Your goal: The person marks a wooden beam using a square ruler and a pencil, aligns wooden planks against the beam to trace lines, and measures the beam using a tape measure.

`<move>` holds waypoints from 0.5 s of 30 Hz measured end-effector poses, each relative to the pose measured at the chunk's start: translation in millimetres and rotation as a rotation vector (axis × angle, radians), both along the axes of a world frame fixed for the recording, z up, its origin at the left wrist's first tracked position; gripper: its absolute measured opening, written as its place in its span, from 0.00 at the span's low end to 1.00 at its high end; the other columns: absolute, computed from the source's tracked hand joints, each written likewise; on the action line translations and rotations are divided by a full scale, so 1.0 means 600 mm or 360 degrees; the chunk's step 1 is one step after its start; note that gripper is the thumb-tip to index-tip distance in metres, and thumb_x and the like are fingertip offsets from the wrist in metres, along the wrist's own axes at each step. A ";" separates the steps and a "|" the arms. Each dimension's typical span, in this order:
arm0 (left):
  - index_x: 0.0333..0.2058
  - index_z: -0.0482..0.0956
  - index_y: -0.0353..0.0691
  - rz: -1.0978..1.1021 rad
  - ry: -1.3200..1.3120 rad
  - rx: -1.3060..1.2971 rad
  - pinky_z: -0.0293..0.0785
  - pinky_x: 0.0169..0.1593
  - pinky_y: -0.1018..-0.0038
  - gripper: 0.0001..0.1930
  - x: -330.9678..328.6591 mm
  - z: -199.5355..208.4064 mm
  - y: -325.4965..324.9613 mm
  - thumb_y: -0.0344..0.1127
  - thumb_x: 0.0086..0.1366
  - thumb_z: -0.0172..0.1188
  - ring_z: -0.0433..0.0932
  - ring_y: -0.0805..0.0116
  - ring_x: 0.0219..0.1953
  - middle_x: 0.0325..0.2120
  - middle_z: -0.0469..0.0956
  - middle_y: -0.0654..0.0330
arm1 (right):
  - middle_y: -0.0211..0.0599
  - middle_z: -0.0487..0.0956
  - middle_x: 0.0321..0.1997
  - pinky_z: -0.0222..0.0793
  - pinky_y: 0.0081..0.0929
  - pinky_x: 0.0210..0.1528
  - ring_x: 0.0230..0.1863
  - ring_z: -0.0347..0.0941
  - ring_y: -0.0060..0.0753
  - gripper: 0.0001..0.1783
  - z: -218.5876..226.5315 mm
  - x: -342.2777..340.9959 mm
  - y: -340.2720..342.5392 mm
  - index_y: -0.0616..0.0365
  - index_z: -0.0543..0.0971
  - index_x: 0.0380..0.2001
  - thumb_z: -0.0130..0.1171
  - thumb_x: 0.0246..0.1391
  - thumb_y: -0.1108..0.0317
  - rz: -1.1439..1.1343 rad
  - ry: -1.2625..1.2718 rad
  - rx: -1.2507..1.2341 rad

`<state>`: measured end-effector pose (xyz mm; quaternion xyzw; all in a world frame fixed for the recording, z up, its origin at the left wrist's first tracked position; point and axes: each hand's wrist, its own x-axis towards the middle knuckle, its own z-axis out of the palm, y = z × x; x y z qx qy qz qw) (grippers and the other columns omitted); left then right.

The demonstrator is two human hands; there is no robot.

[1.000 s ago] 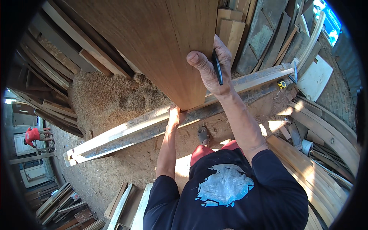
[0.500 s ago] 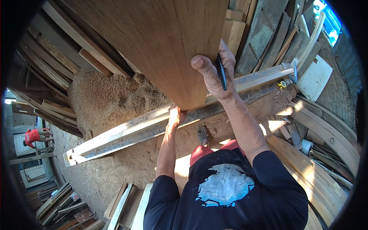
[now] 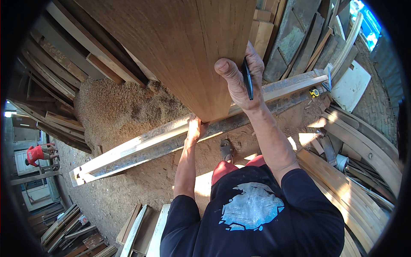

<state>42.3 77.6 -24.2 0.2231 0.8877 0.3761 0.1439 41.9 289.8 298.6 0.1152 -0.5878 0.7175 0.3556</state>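
A wide brown wooden board [image 3: 180, 47] rises toward me, its near end low over a long timber beam [image 3: 141, 143]. My left hand [image 3: 195, 129] is closed round the board's bottom corner, with part of the fingers hidden beneath it. Along the right edge, my right hand [image 3: 245, 81] grips the board, thumb on its face and fingers behind. A slim dark pointed tool [image 3: 247, 79], like a pencil or marker, lies in that same hand between thumb and fingers.
Sawdust [image 3: 120, 107] is heaped beyond the beam. A yellow tape measure [image 3: 314, 92] rests near the beam's right end. Stacked planks [image 3: 346, 192] lie at the right, with more timber leaning at far left. A person in red [image 3: 36, 153] bends over at the far left.
The board and both hands are nearly still. My right hand has shifted very slightly upward, and the view has tilted a little.
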 end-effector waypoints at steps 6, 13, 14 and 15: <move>0.50 0.78 0.42 -0.0007 -0.0011 -0.0132 0.72 0.54 0.50 0.24 0.000 -0.021 -0.018 0.32 0.52 0.71 0.77 0.43 0.49 0.46 0.79 0.47 | 0.25 0.78 0.32 0.69 0.18 0.36 0.34 0.70 0.14 0.28 -0.003 0.001 -0.012 0.57 0.74 0.37 0.75 0.48 0.47 -0.0015 -0.0034 0.0004; 0.64 0.61 0.40 0.0107 0.0344 -0.0628 0.59 0.61 0.43 0.45 0.011 0.019 -0.067 0.39 0.48 0.73 0.67 0.43 0.60 0.58 0.70 0.45 | 0.23 0.78 0.38 0.68 0.18 0.41 0.37 0.70 0.15 0.25 0.000 0.005 -0.001 0.59 0.77 0.41 0.74 0.53 0.51 -0.0022 0.0055 0.0023; 0.65 0.61 0.40 0.0160 0.0381 -0.0640 0.59 0.62 0.44 0.45 0.016 0.020 -0.077 0.39 0.49 0.73 0.67 0.44 0.60 0.59 0.70 0.46 | 0.23 0.78 0.38 0.68 0.18 0.41 0.37 0.70 0.15 0.25 0.000 0.006 -0.001 0.59 0.77 0.41 0.74 0.53 0.51 -0.0004 0.0048 0.0023; 0.65 0.61 0.40 0.0187 0.0372 -0.0649 0.59 0.62 0.44 0.45 0.020 0.013 -0.093 0.39 0.49 0.73 0.67 0.44 0.60 0.59 0.70 0.46 | 0.22 0.78 0.38 0.68 0.18 0.42 0.38 0.70 0.14 0.25 0.002 0.007 -0.007 0.58 0.77 0.42 0.73 0.54 0.51 0.0028 0.0032 -0.0014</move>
